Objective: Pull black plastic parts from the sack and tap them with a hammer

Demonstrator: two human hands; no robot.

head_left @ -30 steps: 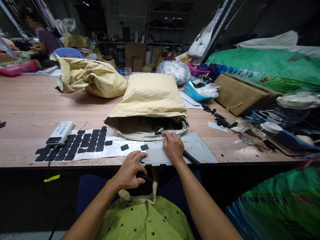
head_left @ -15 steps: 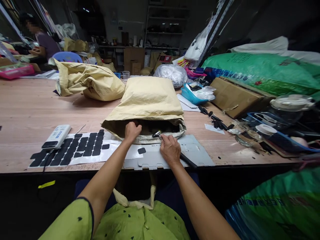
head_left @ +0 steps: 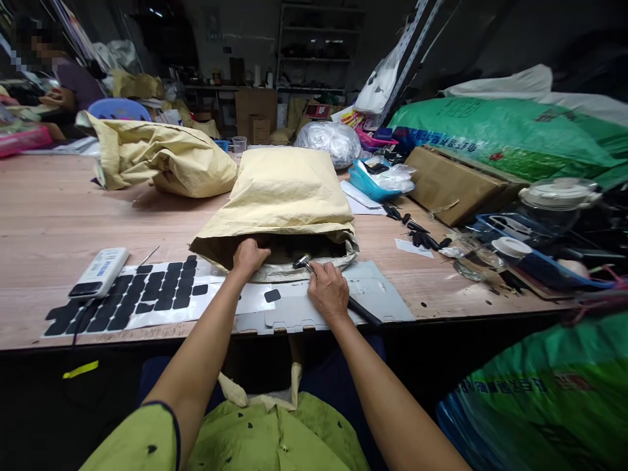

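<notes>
A tan paper sack (head_left: pixel 282 196) lies on the wooden table (head_left: pixel 59 222) with its open mouth toward me. My left hand (head_left: pixel 249 255) reaches into that mouth, fingers curled inside and hidden. My right hand (head_left: pixel 326 293) rests on a grey metal plate (head_left: pixel 383 294) and grips a small hammer (head_left: pixel 303 262) with a black handle; its metal head sits at the sack's mouth. A white sheet of black rubber pads (head_left: pixel 147 297) lies left of the plate, with one loose pad (head_left: pixel 271 296) near my hands.
A white remote (head_left: pixel 98 273) lies on the pad sheet. A second crumpled sack (head_left: pixel 157 157) sits behind. A cardboard box (head_left: pixel 461 183), blue trays, small black parts (head_left: pixel 417 232) and green sacks (head_left: pixel 505 134) crowd the right. Another person sits far left.
My left hand rose from a dark object in my lap to the sack's open mouth and went in. The right hand stayed on the hammer.
</notes>
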